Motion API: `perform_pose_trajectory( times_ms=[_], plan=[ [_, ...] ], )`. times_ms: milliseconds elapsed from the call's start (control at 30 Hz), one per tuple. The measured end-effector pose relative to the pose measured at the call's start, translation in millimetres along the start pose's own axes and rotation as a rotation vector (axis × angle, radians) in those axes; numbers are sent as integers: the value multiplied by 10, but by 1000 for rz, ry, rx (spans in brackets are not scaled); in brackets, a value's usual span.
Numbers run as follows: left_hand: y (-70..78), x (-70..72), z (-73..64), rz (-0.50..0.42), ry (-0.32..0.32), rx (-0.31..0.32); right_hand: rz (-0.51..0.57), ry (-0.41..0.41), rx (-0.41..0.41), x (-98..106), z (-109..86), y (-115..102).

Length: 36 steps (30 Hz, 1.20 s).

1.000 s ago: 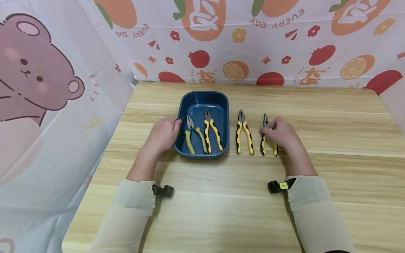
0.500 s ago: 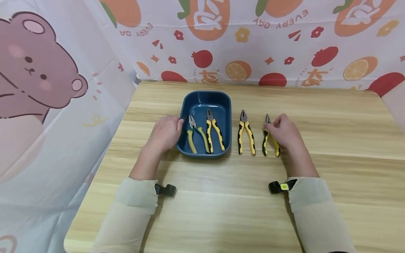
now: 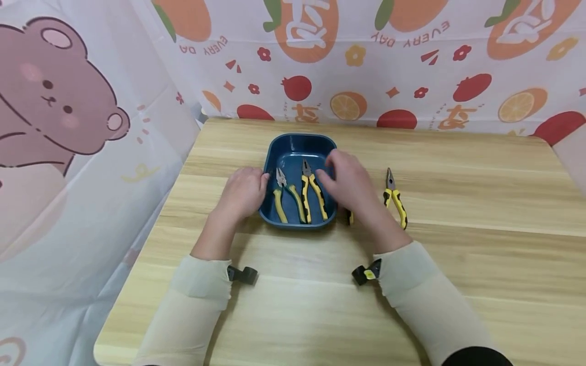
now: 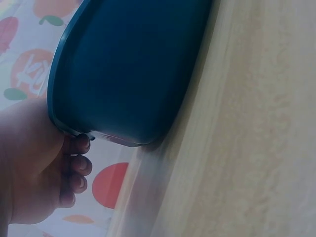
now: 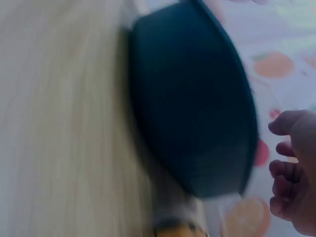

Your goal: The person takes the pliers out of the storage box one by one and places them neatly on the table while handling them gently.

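My left hand (image 3: 244, 192) grips the left rim of a dark blue tray (image 4: 133, 64). Two combination pliers lie in that tray: dull yellow and green ones (image 3: 297, 203) at left, bright yellow and black ones (image 3: 305, 198) at right. Over the tray's right rim hovers my right hand (image 3: 351, 183), its thumb and fingers apart with nothing between them. Beneath it, other yellow and black pliers (image 3: 350, 217) are mostly hidden, only a handle end showing. Long-nose pliers (image 3: 399, 207) with yellow and black handles lie farther right on the table, partly covered by the right forearm.
The wooden table (image 3: 293, 305) runs back to a fruit-printed cloth (image 3: 366, 66). A bear-printed cloth (image 3: 59, 101) hangs at the left. The right wrist view is blurred, with the tray's side (image 5: 192, 98) filling its middle.
My right hand has let go of the long-nose pliers and moved left to the tray's right rim. The left hand stays on the tray. The head view has shifted slightly.
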State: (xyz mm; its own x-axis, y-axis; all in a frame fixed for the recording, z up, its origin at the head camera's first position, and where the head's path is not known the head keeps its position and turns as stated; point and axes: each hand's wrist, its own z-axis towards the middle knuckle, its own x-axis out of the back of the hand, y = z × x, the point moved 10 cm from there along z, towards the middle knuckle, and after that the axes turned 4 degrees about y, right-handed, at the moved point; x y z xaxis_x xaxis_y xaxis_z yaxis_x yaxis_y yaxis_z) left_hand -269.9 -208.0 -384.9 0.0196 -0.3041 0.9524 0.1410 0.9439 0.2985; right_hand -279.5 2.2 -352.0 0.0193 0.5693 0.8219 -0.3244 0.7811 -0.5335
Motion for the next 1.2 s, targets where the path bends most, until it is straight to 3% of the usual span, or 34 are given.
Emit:
perform_pose_trajectory(
  times_ms=[100, 233, 600, 800, 1200],
  plan=[
    [1, -7, 1, 2, -5, 0, -136, -19, 99, -221, 130, -191],
    [10, -24, 1, 1, -2, -9, -293, -62, 173, -472, 251, -275],
    [5, -9, -4, -21, 3, 5, -530, -319, 103, -842, 306, -166],
    [-22, -24, -5, -22, -6, 9, -579, -401, 75, -935, 284, -150],
    [-35, -59, -9, -38, -9, 11, -540, -400, 39, -949, 299, -118]
  ],
)
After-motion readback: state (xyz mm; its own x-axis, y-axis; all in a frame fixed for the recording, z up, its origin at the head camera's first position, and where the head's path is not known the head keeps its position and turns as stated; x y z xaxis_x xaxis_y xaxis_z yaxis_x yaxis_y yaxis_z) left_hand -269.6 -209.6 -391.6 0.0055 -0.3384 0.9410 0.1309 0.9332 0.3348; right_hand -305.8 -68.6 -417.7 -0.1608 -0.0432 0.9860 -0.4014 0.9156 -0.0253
